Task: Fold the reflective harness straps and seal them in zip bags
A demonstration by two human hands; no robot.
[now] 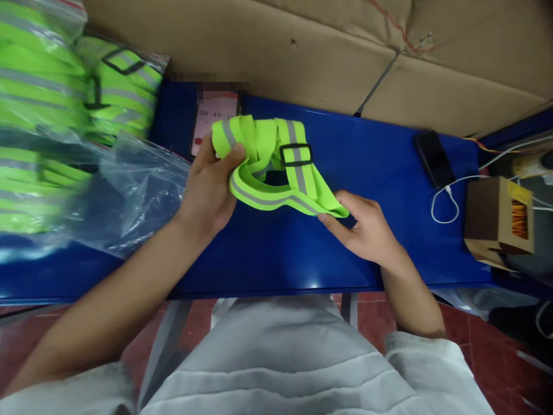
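A neon-yellow reflective strap (268, 200) with grey stripes and a black slide buckle hangs in loose loops above the blue table. My left hand (215, 178) is closed round its folded left end, thumb on top. At the lower right end, my right hand (360, 227) pinches the strap between thumb and fingers. The black buckle (296, 154) sits on the upper right part of the band, between my hands. Beside my left forearm lies a clear plastic bag (138, 193).
Bagged neon-yellow straps (41, 86) are piled at the left. A phone showing a timer (216, 115) lies behind my left hand. Cardboard boxes (302, 57) line the back of the blue table (276, 259). At right are a black phone (434, 158), a white cable and a small carton (496, 213).
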